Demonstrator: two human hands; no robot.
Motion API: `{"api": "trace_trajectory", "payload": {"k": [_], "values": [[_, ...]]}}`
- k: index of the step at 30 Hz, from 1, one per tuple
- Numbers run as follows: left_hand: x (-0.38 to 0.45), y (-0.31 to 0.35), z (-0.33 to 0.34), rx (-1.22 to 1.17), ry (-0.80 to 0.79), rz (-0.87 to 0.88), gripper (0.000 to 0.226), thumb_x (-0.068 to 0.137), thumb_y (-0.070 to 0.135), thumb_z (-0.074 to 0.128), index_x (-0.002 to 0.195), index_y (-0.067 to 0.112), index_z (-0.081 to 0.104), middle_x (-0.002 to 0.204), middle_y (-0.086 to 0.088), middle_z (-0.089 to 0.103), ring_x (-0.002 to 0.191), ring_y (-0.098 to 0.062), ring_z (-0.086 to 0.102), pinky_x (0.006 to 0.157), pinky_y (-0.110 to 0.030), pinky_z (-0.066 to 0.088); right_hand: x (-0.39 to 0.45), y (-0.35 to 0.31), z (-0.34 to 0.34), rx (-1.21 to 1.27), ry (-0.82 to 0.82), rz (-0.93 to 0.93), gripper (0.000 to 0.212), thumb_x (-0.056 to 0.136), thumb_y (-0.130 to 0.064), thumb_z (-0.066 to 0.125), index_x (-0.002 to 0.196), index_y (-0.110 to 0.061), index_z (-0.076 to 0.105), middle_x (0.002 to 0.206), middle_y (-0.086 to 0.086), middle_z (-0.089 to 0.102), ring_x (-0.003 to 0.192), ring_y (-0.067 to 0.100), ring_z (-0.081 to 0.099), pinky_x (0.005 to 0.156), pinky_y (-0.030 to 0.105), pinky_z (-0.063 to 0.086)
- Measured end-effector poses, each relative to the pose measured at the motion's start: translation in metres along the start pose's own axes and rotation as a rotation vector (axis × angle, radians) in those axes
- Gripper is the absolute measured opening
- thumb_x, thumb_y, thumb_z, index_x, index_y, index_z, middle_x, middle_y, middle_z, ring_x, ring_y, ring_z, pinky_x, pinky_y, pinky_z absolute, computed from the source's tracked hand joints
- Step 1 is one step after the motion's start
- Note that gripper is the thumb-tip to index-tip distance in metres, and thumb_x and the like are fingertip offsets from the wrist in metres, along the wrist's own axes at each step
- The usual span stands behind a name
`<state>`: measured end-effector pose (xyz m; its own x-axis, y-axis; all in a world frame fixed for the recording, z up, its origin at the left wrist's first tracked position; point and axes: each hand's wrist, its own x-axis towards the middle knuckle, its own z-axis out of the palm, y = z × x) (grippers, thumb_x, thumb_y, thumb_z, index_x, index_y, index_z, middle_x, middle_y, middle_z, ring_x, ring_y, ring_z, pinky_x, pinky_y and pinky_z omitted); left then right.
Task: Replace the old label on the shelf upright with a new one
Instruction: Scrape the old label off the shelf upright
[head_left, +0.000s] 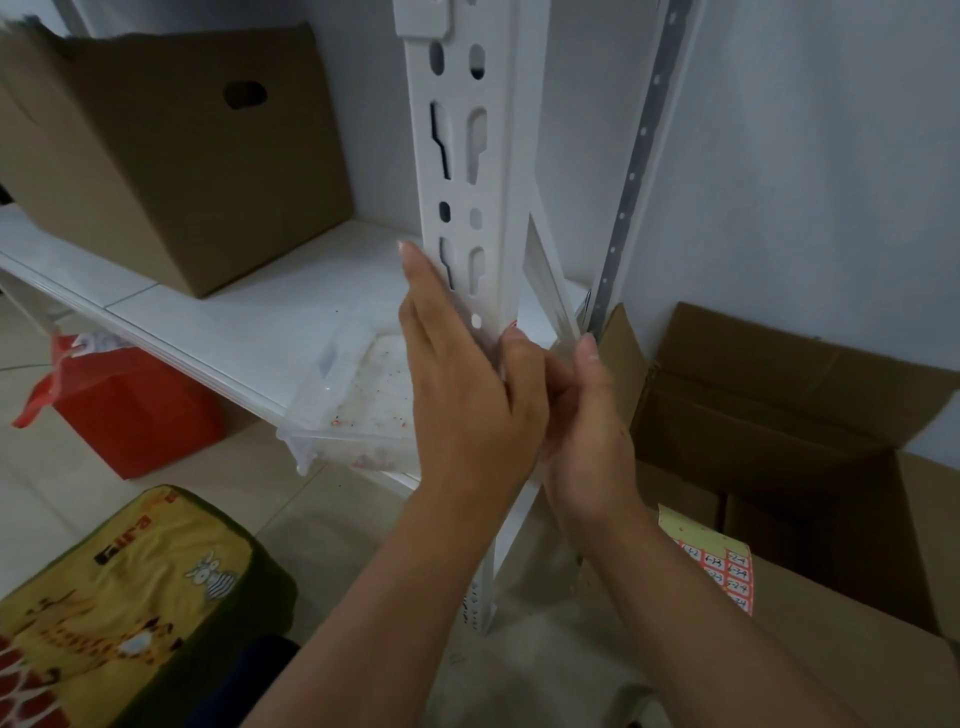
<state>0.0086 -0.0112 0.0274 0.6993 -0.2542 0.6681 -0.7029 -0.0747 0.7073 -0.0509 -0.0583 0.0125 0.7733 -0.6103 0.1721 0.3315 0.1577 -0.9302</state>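
The white slotted shelf upright (467, 171) stands in the middle of the head view. My left hand (462, 384) lies flat against its left face, fingers straight and pointing up. A sliver of a red label (511, 325) shows on the upright's corner between my hands; the rest is hidden. My right hand (582, 415) is at the upright's right side, thumb up, and pinches the lower end of a clear, tape-like strip (550, 275) that slants up to the upright. A sheet of red numbered labels (719, 564) lies on a cardboard box at the right.
An open cardboard box (779, 415) stands right of the upright. On the white shelf (218, 332) are a brown box (171, 156) and a clear plastic tray (358, 400). A red bag (130, 410) and a yellow cushion (130, 597) are on the floor at the left.
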Motion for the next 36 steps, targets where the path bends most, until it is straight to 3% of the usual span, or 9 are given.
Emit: {"api": "trace_trajectory", "payload": {"k": [1,3,13,18,25,30,34,36], "values": [[-0.001,0.002,0.001,0.021,0.007,0.005,0.078,0.093,0.021,0.044,0.153,0.008,-0.004,0.145,-0.012,0.033,0.123,-0.016,0.044,0.098,-0.025,0.045,-0.001,0.0,-0.001,0.007,-0.007,0.007,0.061,0.093,-0.052,0.022,0.103,-0.019,0.073,0.107,0.005,0.073,0.11,0.018,0.064,0.097,0.037,0.045],[-0.001,0.005,0.004,0.048,0.028,0.015,0.078,0.092,0.024,0.039,0.152,0.007,-0.007,0.139,-0.018,0.035,0.114,-0.022,0.047,0.092,-0.03,0.049,-0.002,0.0,-0.003,0.007,-0.013,0.013,0.061,0.092,-0.054,0.021,0.102,-0.023,0.074,0.109,0.003,0.072,0.111,0.016,0.064,0.098,0.037,0.045],[0.001,0.005,0.011,0.07,0.06,0.013,0.077,0.089,0.022,0.034,0.152,0.004,-0.007,0.143,-0.02,0.03,0.116,-0.031,0.047,0.092,-0.045,0.05,-0.006,-0.002,-0.007,0.012,-0.047,0.062,0.06,0.089,-0.059,0.024,0.103,-0.029,0.074,0.114,0.0,0.071,0.117,0.014,0.06,0.109,0.045,0.039],[0.0,0.006,0.013,0.075,0.072,0.002,0.077,0.088,0.022,0.035,0.152,0.003,-0.004,0.143,-0.014,0.029,0.115,-0.024,0.046,0.091,-0.043,0.051,-0.009,-0.005,-0.008,0.004,-0.044,0.078,0.06,0.085,-0.065,0.027,0.101,-0.031,0.074,0.113,-0.002,0.071,0.115,0.013,0.061,0.108,0.045,0.04],[0.001,0.003,0.018,0.043,0.123,0.002,0.076,0.087,0.022,0.037,0.152,0.004,0.003,0.138,-0.011,0.033,0.112,-0.024,0.046,0.088,-0.044,0.051,-0.011,-0.005,-0.011,-0.001,-0.073,0.079,0.062,0.087,-0.061,0.025,0.114,-0.025,0.067,0.118,-0.002,0.069,0.118,0.01,0.059,0.109,0.041,0.039],[0.001,0.004,0.021,0.026,0.146,0.003,0.077,0.085,0.021,0.037,0.152,0.003,0.004,0.14,-0.012,0.032,0.118,-0.021,0.042,0.097,-0.044,0.046,-0.008,-0.002,-0.013,0.01,-0.065,0.082,0.062,0.092,-0.058,0.024,0.118,-0.021,0.066,0.12,-0.001,0.068,0.12,0.011,0.057,0.107,0.037,0.039],[-0.001,-0.002,0.016,-0.014,0.093,0.012,0.078,0.088,0.021,0.041,0.153,0.008,0.0,0.138,-0.009,0.033,0.114,-0.016,0.042,0.095,-0.034,0.047,-0.005,-0.005,-0.014,-0.023,-0.038,0.076,0.051,0.099,-0.045,0.027,0.115,-0.019,0.068,0.115,0.001,0.07,0.114,0.014,0.062,0.103,0.04,0.043],[-0.003,-0.007,0.01,-0.055,0.049,0.054,0.081,0.087,0.02,0.043,0.153,0.007,-0.001,0.142,0.0,0.03,0.122,-0.011,0.039,0.101,-0.025,0.041,0.0,-0.01,-0.012,-0.111,-0.031,0.069,0.042,0.103,-0.033,0.031,0.115,-0.017,0.067,0.111,0.003,0.071,0.109,0.015,0.064,0.098,0.04,0.049]]}}
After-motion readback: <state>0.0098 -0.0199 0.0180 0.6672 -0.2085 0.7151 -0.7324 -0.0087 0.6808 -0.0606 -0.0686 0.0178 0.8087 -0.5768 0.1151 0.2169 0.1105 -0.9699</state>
